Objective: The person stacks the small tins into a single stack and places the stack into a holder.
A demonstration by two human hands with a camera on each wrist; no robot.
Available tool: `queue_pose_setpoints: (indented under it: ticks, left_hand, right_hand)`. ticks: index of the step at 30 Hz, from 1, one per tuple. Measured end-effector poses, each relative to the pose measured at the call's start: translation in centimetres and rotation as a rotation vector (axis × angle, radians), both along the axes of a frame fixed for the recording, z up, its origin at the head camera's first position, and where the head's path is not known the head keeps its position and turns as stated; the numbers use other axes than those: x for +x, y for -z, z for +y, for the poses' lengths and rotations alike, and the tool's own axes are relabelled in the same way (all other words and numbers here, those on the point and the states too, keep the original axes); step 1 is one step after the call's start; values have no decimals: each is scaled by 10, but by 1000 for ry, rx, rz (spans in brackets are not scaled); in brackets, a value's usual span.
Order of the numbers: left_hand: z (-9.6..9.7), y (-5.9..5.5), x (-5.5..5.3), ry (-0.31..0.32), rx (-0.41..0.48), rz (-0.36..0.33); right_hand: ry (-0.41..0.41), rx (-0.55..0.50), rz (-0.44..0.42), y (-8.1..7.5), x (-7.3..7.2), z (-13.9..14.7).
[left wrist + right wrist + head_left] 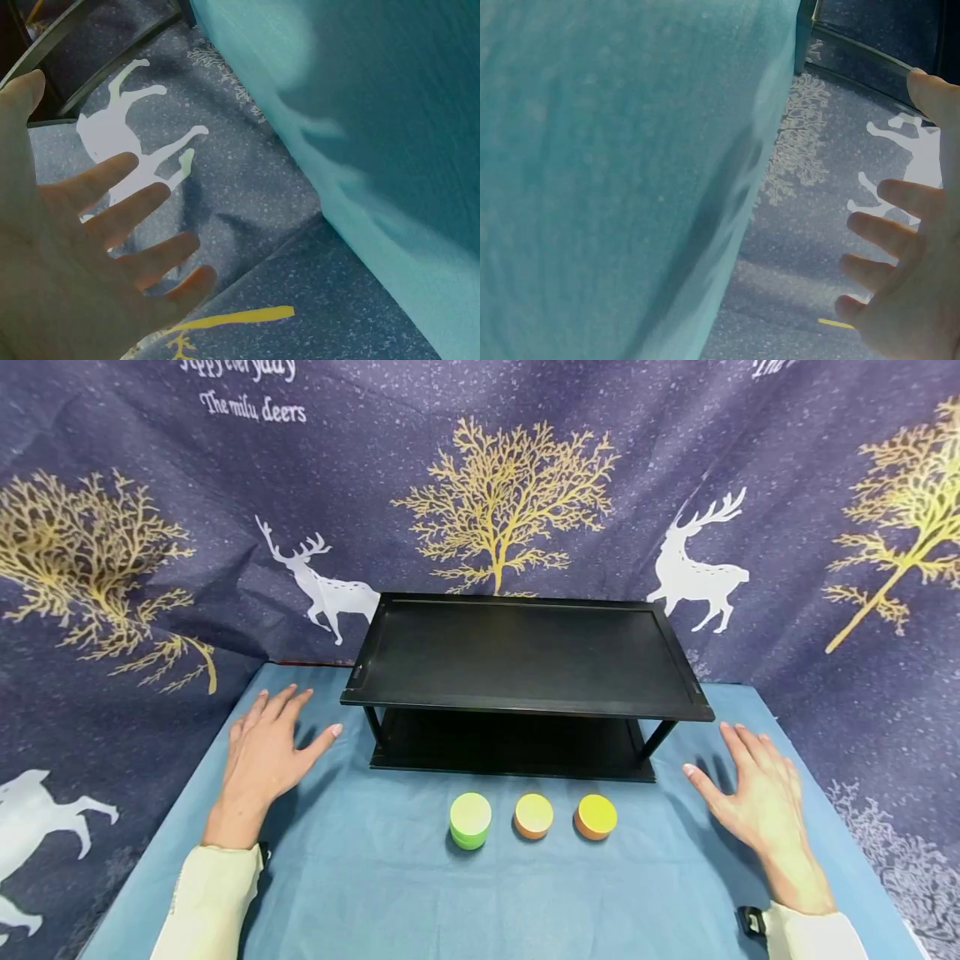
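My left hand (266,756) hovers over the blue cloth left of the black two-tier rack (525,656), fingers spread and holding nothing. On the rack's other side, my right hand (761,797) is likewise spread, its shadow falling on the cloth. In front of the rack three small round pieces stand in a row: a green one (470,820) at the left, an orange one with a pale yellow top (533,816) in the middle, and an orange one with a brighter yellow top (596,817) at the right. Both wrist views show the palms and fingers empty.
A blue cloth (360,877) covers the table. Behind it and along both sides hangs a dark blue curtain (570,410) printed with white deer and golden trees. The rack's lower shelf (510,747) sits under its top tray, partly in shadow.
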State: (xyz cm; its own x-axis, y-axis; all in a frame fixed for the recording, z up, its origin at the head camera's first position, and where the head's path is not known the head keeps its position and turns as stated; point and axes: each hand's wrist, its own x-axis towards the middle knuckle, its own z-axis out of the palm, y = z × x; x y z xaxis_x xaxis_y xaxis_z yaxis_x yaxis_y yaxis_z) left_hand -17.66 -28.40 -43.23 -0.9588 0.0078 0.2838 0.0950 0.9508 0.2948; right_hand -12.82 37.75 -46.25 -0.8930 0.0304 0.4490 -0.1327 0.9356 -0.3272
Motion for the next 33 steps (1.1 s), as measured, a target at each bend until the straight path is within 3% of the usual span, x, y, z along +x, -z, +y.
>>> queue_pose_setpoints:
  ticks: [15,19,33]
  left_hand:
    - [1,-1,0,21,41,74]
    - [3,-1,-1,34,41,87]
    - [5,-1,-2,103,96,47]
  right_hand:
    - [-30,-31,106,-4,0,-2]
    - [-32,-39,97,-6,0,-3]
    - [-70,-26,110,-10,-2,-15]
